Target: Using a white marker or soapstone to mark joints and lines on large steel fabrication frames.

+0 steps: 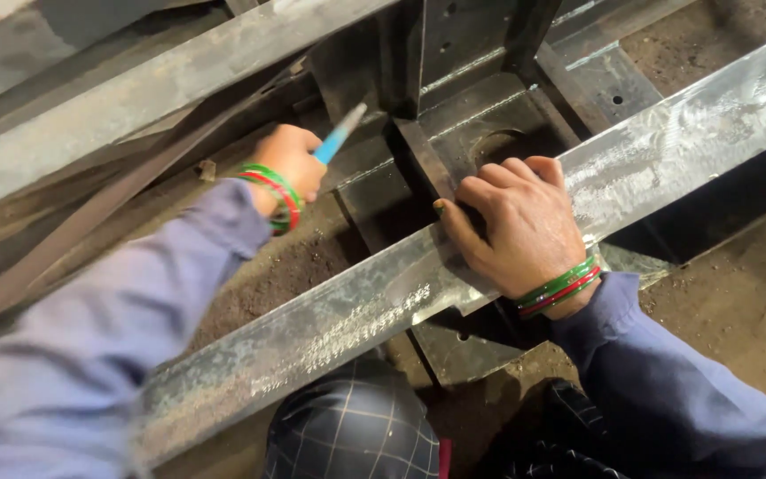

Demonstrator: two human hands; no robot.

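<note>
Gripping a blue-handled tool (340, 135) in my left hand (292, 164), I had my fingers curled tight around its handle, with the pale tip pointing up and away toward the dark steel frame (454, 53). What kind of tool it was I could not tell. My right hand (516, 226) lay palm down on the long grey steel beam (330, 324) that ran slantwise across my lap, fingers bent and pressed together over its far edge, holding nothing. Green and red bangles (560, 286) sat on both wrists. A second beam (135, 98) lay beyond my left arm, over the dirt floor (755, 293).
</note>
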